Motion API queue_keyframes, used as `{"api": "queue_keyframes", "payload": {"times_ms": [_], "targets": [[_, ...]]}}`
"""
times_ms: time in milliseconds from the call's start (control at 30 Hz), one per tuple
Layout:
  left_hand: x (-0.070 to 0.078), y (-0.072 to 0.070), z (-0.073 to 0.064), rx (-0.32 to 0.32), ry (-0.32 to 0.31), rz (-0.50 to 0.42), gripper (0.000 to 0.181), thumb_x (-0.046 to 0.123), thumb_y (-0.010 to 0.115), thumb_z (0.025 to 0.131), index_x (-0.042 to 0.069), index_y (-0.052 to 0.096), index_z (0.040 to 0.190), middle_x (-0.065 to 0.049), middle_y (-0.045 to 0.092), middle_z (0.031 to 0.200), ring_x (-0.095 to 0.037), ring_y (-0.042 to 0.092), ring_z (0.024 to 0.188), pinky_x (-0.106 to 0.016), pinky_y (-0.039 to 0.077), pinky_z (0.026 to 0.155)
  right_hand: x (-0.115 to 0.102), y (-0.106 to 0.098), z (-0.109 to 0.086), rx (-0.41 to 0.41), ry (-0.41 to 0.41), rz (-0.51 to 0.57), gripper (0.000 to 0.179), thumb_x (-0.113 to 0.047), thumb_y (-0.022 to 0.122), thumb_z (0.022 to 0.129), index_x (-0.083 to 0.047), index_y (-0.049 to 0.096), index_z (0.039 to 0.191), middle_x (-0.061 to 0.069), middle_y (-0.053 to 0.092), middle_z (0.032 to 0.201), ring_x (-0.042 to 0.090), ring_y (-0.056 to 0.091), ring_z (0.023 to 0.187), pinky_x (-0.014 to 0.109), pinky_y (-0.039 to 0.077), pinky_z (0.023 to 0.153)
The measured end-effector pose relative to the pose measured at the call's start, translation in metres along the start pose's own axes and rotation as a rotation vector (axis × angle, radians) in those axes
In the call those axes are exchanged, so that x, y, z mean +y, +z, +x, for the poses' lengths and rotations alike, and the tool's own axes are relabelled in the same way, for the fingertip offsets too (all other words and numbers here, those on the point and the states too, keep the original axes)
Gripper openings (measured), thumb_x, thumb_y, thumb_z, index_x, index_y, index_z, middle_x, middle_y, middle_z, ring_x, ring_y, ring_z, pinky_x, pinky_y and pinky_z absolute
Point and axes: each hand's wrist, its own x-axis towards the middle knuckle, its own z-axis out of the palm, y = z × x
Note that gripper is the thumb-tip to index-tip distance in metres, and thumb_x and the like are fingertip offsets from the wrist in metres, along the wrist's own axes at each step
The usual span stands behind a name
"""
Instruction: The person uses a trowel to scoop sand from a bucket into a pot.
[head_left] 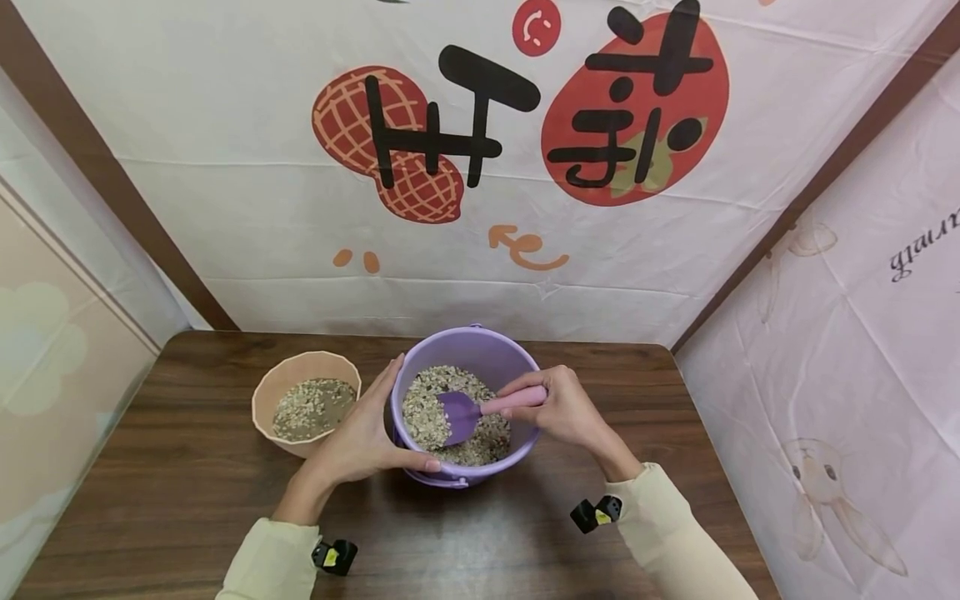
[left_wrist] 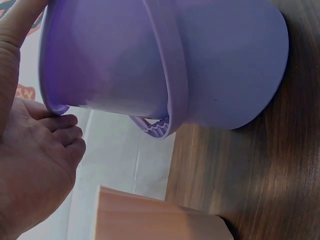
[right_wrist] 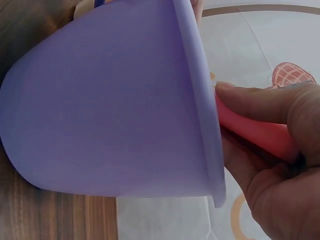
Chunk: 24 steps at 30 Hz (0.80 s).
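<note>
A purple bucket (head_left: 517,358) stands on the table, holding a loose, pale, flaky grain-like mix (head_left: 457,379). My left hand (head_left: 367,437) grips its rim from the left, with the thumb along the near side and the fingers along the far left. In my right hand (head_left: 562,408) is the pink handle of a toy shovel (head_left: 461,417), pinched between thumb and fingers above the bucket's right rim. The shovel's purple blade lies inside the bucket, against the mix. In the right wrist view the bucket wall (right_wrist: 110,110) hides the blade.
Left of the bucket, close to my left hand, stands a peach bowl (head_left: 277,383) with some of the same mix in it. The bucket's handle (left_wrist: 172,65) hangs down its side. Behind the wooden table (head_left: 600,367) hangs a printed cloth (head_left: 262,208).
</note>
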Motion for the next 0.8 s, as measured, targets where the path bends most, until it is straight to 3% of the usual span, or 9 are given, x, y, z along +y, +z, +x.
{"api": "queue_keyframes", "payload": {"times_ms": [333, 800], "targets": [[0.0, -0.001, 0.0, 0.003, -0.002, 0.0, 0.153, 0.06, 0.098, 0.048, 0.014, 0.01, 0.165, -0.017, 0.016, 0.167, -0.038, 0.027, 0.147, -0.061, 0.026, 0.116, 0.001, 0.005, -0.011, 0.093, 0.028, 0.052, 0.021, -0.003, 0.085, 0.081, -0.01, 0.082, 0.1, -0.003, 0.078, 0.092, 0.013, 0.073, 0.088, 0.026, 0.058, 0.068], [0.001, -0.001, -0.001, 0.003, -0.001, 0.005, 0.153, 0.06, 0.097, 0.048, 0.014, 0.01, 0.165, -0.019, 0.015, 0.167, -0.04, 0.024, 0.149, -0.062, 0.025, 0.116, -0.001, 0.003, -0.029, 0.245, 0.17, 0.212, 0.026, -0.012, 0.089, 0.079, -0.009, 0.081, 0.103, 0.006, 0.078, 0.092, 0.018, 0.071, 0.082, 0.028, 0.059, 0.066]]}}
